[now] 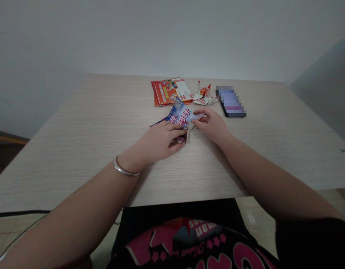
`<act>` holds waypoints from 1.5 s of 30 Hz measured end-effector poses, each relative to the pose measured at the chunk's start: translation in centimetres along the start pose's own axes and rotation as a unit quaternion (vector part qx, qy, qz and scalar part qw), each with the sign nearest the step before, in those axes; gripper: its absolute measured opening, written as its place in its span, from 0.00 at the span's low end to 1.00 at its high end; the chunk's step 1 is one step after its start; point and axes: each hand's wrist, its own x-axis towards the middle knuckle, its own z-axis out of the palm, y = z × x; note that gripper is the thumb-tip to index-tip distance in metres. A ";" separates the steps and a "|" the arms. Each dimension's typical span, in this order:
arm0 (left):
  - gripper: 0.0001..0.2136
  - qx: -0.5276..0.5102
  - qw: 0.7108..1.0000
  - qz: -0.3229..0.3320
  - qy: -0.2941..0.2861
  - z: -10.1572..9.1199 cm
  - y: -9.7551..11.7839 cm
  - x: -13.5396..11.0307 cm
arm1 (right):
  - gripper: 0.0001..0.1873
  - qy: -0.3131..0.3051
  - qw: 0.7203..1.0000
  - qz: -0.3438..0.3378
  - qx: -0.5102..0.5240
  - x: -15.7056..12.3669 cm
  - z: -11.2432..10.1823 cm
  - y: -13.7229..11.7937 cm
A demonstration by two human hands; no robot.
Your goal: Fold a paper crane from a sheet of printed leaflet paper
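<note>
A blue glossy printed paper (180, 113), with large pink-and-white lettering and a QR code at its far corner, lies creased on the table. My left hand (158, 142) rests over its near left part, fingers bent across it and holding it against the tabletop. At the paper's right edge, my right hand (213, 125) pinches it between thumb and fingers, where a pale folded part sticks up. The paper's near left portion is hidden under my left hand.
Beyond the paper lies a small stack of red-and-white printed leaflets (168, 93). Beside it is a crumpled or folded white-and-orange paper piece (204, 95). A phone (232, 102) lies to the right. The pale wooden table (85, 130) meets a wall at the back.
</note>
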 end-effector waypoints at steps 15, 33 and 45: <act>0.27 -0.034 0.991 -0.130 0.021 -0.1 1.2 -0.2 | 0.37 0.045 0.998 0.013 -0.034 -0.7 -0.2 -2.3; 0.50 0.078 0.985 -0.048 0.148 0.0 -0.1 -0.2 | 0.11 -0.114 0.991 -0.072 -0.010 -1.8 0.4 -3.1; 0.49 0.130 0.982 -0.057 0.121 -0.5 -0.2 -0.3 | 0.17 -0.144 0.983 -0.025 0.113 -2.3 0.8 -3.5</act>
